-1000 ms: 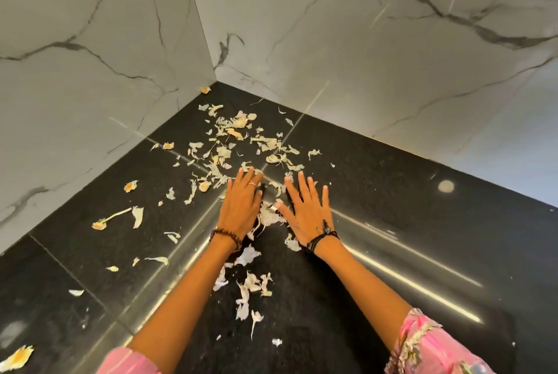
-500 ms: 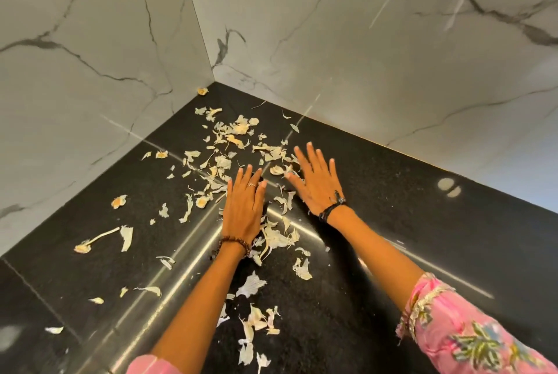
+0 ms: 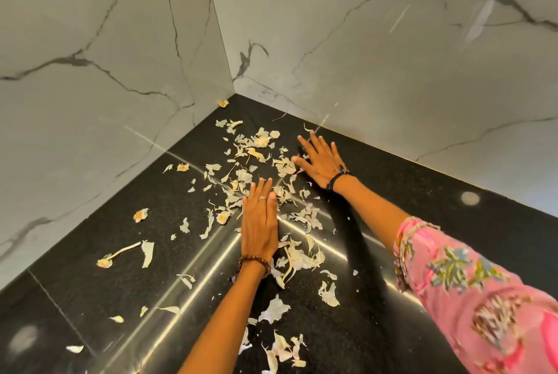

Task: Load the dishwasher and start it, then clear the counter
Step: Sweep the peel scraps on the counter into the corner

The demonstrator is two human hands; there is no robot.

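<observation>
Pale garlic and onion peels (image 3: 256,150) lie scattered over the black granite counter (image 3: 105,253), thickest toward the corner where two walls meet. My left hand (image 3: 259,222) lies flat, palm down, on the counter in the middle of the peels, fingers together pointing at the corner. My right hand (image 3: 321,159) is stretched farther back, flat with fingers spread, close to the back wall at the right edge of the thick pile. Neither hand holds anything. More peels (image 3: 283,346) trail back along my left forearm.
White marble walls with dark veins (image 3: 90,72) close the counter on the left and at the back (image 3: 392,56). Single scraps (image 3: 140,215) lie apart on the left. A tile seam (image 3: 60,307) crosses the counter at the lower left.
My right hand has reached forward and right, toward the back wall, past the peels. My left hand has stayed roughly where it was on the counter. The view has shifted closer to the corner.
</observation>
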